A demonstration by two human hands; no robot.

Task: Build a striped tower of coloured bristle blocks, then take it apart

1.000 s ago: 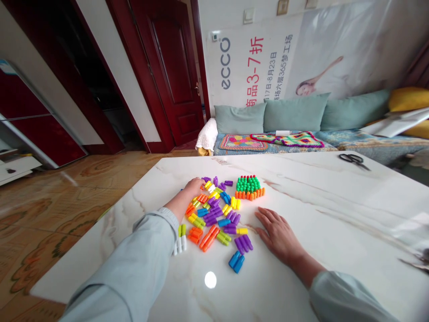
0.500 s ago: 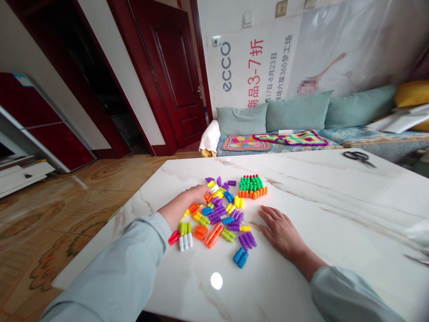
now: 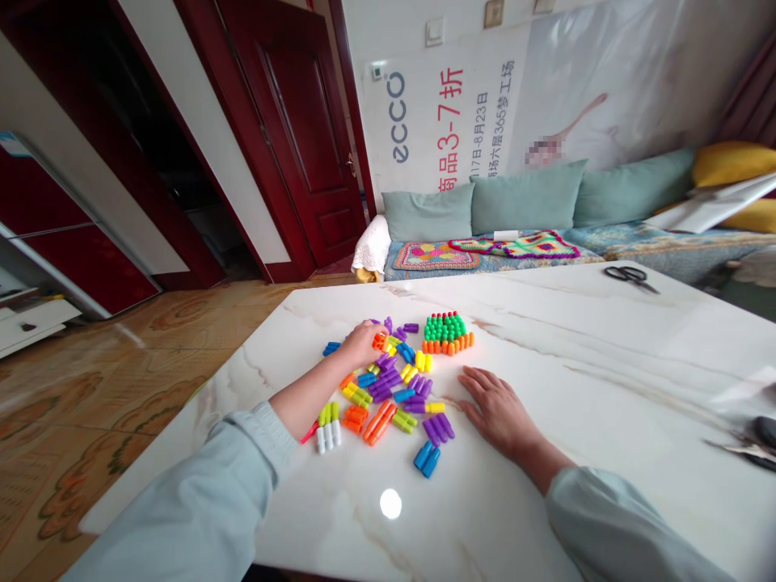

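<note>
My left hand is closed on an orange piece at the back of a loose heap of coloured plastic pieces. Flat on the table, fingers slightly spread, my right hand holds nothing and lies right of the heap. Purple pieces and blue pieces are nearest to it. Behind the heap stands an upright block of green pieces, with red ones along its back and a row of orange pieces in front. Green-and-white pieces lie at the heap's left front.
The white marbled table fills the foreground. Black scissors lie at its far right, and another pair sits at the right edge. Beyond the table is a sofa with green cushions; a red door stands behind.
My left hand has lifted a little from the heap with the orange piece in its fingers. My right hand stays flat on the table. The whole view has shifted slightly.
</note>
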